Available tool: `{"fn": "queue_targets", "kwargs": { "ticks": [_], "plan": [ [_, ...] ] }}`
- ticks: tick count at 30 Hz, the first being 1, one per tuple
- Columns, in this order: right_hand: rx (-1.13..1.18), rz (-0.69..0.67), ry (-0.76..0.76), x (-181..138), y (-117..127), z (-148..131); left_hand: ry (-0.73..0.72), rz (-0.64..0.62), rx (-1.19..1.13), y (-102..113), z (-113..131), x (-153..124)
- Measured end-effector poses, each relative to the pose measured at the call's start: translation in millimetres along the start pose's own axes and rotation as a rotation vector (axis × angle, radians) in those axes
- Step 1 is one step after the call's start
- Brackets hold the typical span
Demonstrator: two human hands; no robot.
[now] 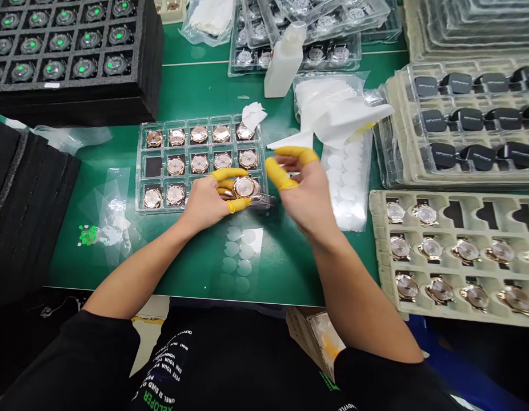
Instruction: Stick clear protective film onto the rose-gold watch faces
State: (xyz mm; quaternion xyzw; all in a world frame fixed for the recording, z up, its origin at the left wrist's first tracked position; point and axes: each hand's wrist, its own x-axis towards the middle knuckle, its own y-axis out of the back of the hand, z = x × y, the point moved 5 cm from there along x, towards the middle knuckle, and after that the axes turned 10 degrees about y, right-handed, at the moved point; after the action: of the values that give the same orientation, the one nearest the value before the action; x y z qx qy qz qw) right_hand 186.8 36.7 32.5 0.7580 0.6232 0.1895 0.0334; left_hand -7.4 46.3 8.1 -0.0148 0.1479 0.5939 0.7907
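My left hand [213, 197], in yellow finger cots, is closed around a rose-gold watch case [244, 186] above the near right corner of a clear compartment tray [138, 174]. More rose-gold watch cases [199, 163] sit in that tray, and a crumpled white wipe [253, 116] lies over its far right corner. To the right of the held case, my right hand [299, 177] is raised with its finger cots curled toward each other. Whatever its fingertips may grip is hidden. White sheets [341, 123] spread just behind its index finger.
A white bottle [285, 63] stands behind the tray. Sheets of round clear stickers [241, 257] lie in front and at right. Black foam trays [151, 74] rise at left. At right are a beige tray of watch cases [380, 251] and stacked clear trays [388, 131].
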Motion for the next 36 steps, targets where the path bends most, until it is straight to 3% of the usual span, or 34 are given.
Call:
{"fn": "queue_targets", "kwargs": {
  "ticks": [2,4,11,16,23,29,32,36],
  "plan": [
    [-0.011,0.117,0.043,6.3,12.5,3.2,0.007,0.005,0.007,0.0,0.3,0.0],
    [0.078,0.128,0.007,10.3,15.8,9.8,0.015,0.010,0.005,-0.1,0.7,0.2],
    [0.363,-0.211,-0.284,-1.4,-20.9,9.9,0.023,0.013,-0.056,-0.5,1.0,-0.9],
    [0.505,-0.267,-0.434,-15.2,-39.0,3.6,-0.028,0.052,0.028,0.9,3.1,-5.0],
    [0.504,-0.122,-0.440,-14.1,-37.0,7.2,-0.097,0.076,0.076,-1.7,-1.2,-6.8],
    [0.538,-0.223,-0.445,-8.8,-35.0,9.3,-0.070,0.011,-0.009,-2.7,-4.8,-3.4],
    [0.447,-0.275,-0.366,-6.1,-28.3,9.0,-0.051,-0.027,0.008,-2.8,-4.1,-1.2],
    [0.292,-0.129,-0.128,9.1,-13.7,-15.0,-0.008,-0.016,0.029,-1.7,-1.1,2.5]
  ]
}}
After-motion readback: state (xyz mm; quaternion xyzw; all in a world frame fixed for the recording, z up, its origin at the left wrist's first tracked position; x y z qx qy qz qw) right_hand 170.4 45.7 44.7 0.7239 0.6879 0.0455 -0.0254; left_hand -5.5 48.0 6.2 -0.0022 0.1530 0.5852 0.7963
